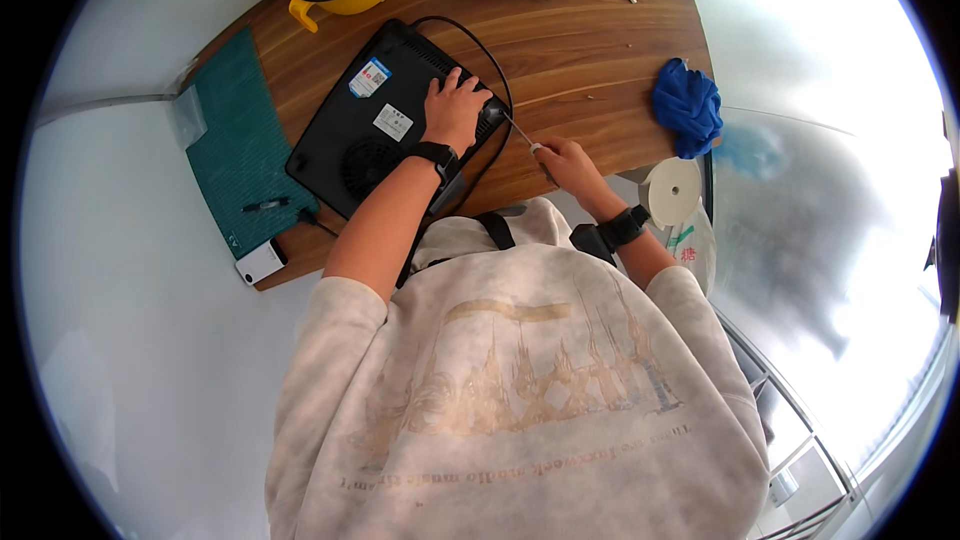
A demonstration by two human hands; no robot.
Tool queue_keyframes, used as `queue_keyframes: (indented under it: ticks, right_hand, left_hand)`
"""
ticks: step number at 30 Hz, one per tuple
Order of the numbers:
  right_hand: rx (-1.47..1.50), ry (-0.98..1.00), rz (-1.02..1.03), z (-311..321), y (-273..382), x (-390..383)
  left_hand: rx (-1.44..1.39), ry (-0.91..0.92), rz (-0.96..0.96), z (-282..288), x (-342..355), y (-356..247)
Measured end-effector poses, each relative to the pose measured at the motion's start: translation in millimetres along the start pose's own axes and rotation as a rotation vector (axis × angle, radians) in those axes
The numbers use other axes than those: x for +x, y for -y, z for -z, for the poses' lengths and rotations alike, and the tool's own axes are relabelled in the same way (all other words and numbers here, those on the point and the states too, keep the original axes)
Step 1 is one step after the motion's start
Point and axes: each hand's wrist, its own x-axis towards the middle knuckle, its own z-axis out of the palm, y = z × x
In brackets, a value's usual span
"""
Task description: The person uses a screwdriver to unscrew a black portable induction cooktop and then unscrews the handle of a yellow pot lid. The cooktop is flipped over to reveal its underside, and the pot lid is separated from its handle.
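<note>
The flat black appliance lies on the wooden counter with its round vent and labels facing up. It looks rigid and fairly weighty, with a smooth plastic shell that could slide when pushed; if the hidden face is glass, that side would be the fragile one. It is probably best held by two opposite edges, clear of the vent and the loose black cord. The left hand rests on it near its right-hand corner, fingers spread over the surface. The right hand is just off that corner, fingers closed around the handle of a screwdriver, which seems light, stiff and easiest to steer by its handle. Its thin shaft points away from those fingers to the corner, beside the left fingertips; whether the tip is seated, I cannot tell.
</note>
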Motion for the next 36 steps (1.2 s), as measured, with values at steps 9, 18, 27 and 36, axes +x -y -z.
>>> queue_keyframes:
  ticks: [9,18,27,36]
  right_hand:
    - [-0.678,-0.255,0.621,62,19,-18]
    - [-1.203,-0.243,0.808,89,56,7]
    - [-1.323,-0.226,1.023,87,78,24]
    - [-1.361,-0.162,0.898,81,89,41]
  left_hand:
    - [-0.012,0.021,0.021,0,1,0]
    - [0.007,0.025,0.019,5,0,-2]
    - [-0.002,0.018,0.015,2,0,-2]
    - [0.001,0.056,0.037,7,0,-5]
